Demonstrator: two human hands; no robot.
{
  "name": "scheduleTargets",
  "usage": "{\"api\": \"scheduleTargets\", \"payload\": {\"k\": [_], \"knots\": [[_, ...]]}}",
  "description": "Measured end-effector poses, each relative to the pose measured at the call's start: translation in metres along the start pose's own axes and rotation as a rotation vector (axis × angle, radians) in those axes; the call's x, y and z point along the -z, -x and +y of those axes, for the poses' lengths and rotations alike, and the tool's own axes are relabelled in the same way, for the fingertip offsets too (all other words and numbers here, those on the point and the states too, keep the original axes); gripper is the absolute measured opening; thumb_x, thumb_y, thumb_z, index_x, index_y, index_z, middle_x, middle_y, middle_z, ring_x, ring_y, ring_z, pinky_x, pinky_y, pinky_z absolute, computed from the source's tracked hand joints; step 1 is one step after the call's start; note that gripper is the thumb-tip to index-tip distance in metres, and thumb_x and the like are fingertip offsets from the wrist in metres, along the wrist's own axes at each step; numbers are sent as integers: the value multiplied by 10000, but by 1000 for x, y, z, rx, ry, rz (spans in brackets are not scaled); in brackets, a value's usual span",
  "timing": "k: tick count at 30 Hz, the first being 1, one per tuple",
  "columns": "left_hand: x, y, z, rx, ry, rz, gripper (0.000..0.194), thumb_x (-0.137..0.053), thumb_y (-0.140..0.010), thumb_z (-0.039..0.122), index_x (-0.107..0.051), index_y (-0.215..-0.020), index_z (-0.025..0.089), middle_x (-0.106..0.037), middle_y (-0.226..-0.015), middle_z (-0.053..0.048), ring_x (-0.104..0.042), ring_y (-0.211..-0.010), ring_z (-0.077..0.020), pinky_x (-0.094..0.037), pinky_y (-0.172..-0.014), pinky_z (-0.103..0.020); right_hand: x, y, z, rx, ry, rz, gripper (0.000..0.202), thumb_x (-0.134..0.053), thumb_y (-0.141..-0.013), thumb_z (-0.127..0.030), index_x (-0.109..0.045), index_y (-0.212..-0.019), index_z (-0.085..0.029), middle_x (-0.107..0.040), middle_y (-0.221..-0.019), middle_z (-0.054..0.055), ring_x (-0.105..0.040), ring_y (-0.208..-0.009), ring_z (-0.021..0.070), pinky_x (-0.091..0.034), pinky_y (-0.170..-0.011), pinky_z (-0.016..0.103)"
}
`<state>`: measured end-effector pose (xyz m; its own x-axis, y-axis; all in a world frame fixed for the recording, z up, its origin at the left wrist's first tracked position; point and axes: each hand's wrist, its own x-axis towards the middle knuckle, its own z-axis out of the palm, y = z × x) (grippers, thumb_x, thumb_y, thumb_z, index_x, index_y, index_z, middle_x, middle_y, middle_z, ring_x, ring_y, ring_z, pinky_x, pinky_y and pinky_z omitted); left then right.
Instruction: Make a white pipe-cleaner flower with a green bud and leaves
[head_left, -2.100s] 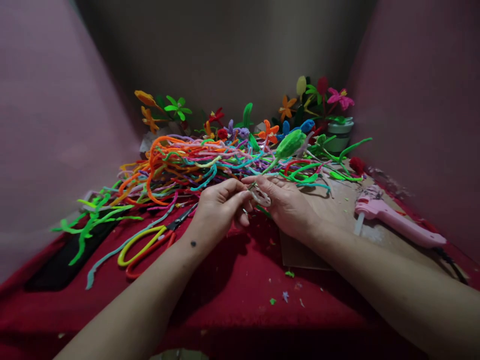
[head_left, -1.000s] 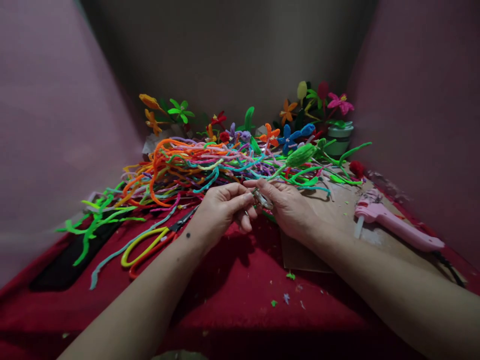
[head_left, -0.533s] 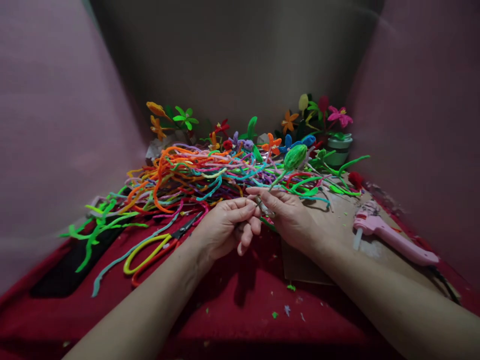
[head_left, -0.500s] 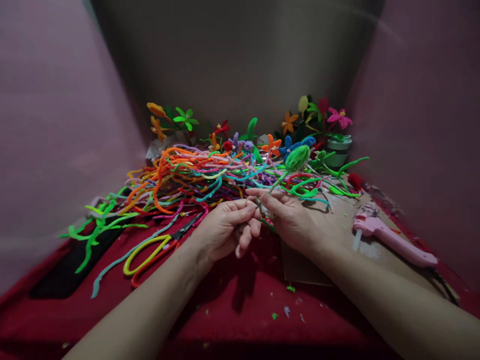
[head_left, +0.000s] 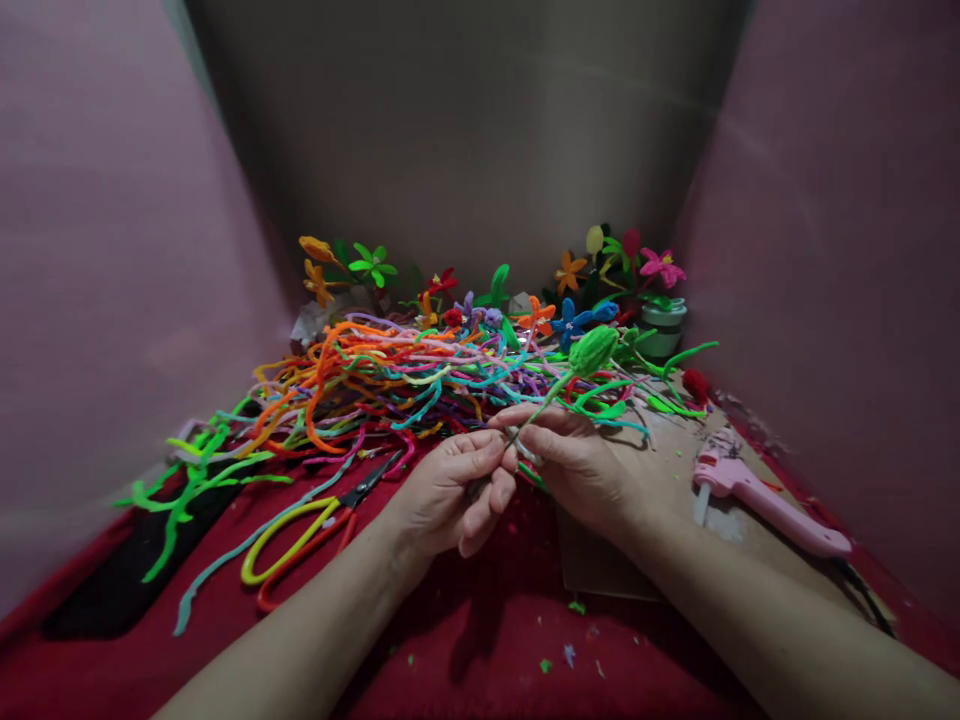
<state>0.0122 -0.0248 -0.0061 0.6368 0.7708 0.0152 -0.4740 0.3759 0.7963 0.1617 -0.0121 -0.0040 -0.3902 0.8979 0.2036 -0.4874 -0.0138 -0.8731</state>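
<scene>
A green fuzzy pipe-cleaner flower bud (head_left: 593, 351) leans up and to the right on a thin green stem. My right hand (head_left: 576, 465) is closed around the stem below the bud, thumb on top. At the stem's lower end, the thumb and forefinger of my left hand (head_left: 456, 490) pinch it, with the other fingers curled. A pale loop, perhaps tape or a strand, shows between the hands; its kind is unclear. Yellow-and-orange-handled scissors (head_left: 322, 535) lie left of my left hand.
A heap of colourful pipe cleaners (head_left: 405, 365) lies behind my hands, with finished flowers (head_left: 660, 266) at the back. On the right, a pink glue gun (head_left: 772, 500) rests on cardboard (head_left: 607, 565). Green strands (head_left: 184, 490) lie over a black flat object (head_left: 97, 600) at left. Scraps dot the red cloth.
The camera has tipped up slightly, so the table scene sits lower in view. Both hands keep their hold on the stem, and the bud leans a little more to the right.
</scene>
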Motion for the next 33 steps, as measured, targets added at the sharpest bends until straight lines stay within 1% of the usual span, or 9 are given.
{"api": "scheduleTargets", "payload": {"k": [2,6,11,16,19,22,26,30,33], "knots": [[0,0,0,-10,0,-8,199,-513,-844,295,-568,-765,120,-587,-478,20,-373,-204,-46,-343,-223,-142,0,1,-3,-28,-23,-45,167,-670,-691,-258,-718,-847,-222,-643,-682,8,-558,-620,130,-443,-687,304],[1,0,-1,-19,-9,1,203,-498,-849,283,-577,-765,116,-580,-464,13,-377,-206,-54,-332,-214,-145,2,1,-5,34,-35,-78,113,-662,-700,-239,-725,-794,-239,-656,-876,25,-564,-678,130,-441,-707,296],[0,-1,0,-13,-83,48,222,-484,-852,310,-568,-761,126,-588,-497,10,-389,-222,-55,-341,-232,-161,5,-3,-2,51,40,-22,90,-670,-715,-226,-712,-794,-228,-635,-698,-5,-571,-679,134,-437,-731,293],[-11,-1,8,-111,-482,355,256,-538,-822,368,-576,-794,116,-641,-629,-28,-589,-448,-94,-458,-468,-185,12,-9,6,22,65,114,145,-699,-688,-296,-692,-774,-180,-644,-722,7,-561,-623,130,-432,-625,280],[-15,-1,13,-166,-553,478,317,-553,-793,430,-574,-815,115,-646,-672,-37,-619,-517,-123,-477,-520,-222,14,-12,10,14,75,178,161,-715,-668,-301,-696,-753,-166,-652,-755,22,-565,-658,134,-428,-626,270],[-13,-1,16,-145,-549,466,323,-572,-774,439,-578,-814,118,-644,-663,-37,-613,-513,-126,-473,-518,-230,13,-11,11,5,84,205,160,-726,-652,-294,-693,-735,-162,-640,-732,22,-559,-670,134,-422,-610,253],[-11,-1,14,-110,-602,464,202,-713,-657,253,-559,-710,133,-607,-564,16,-565,-444,-94,-437,-480,-196,8,-9,5,-46,135,208,187,-720,-654,-317,-671,-701,-144,-608,-679,6,-509,-587,99,-388,-551,230],[-11,0,13,-47,-573,457,167,-660,-710,238,-536,-671,133,-611,-542,3,-541,-400,-79,-389,-424,-170,2,-6,-3,-57,201,208,208,-713,-652,-339,-657,-651,-138,-591,-617,-9,-490,-560,88,-369,-549,228],[-7,0,11,-45,-530,398,160,-624,-749,245,-532,-681,134,-626,-565,-6,-534,-395,-66,-380,-423,-159,2,-5,-5,-47,214,181,193,-709,-660,-338,-662,-663,-151,-593,-622,-17,-495,-570,88,-367,-554,229]]}}
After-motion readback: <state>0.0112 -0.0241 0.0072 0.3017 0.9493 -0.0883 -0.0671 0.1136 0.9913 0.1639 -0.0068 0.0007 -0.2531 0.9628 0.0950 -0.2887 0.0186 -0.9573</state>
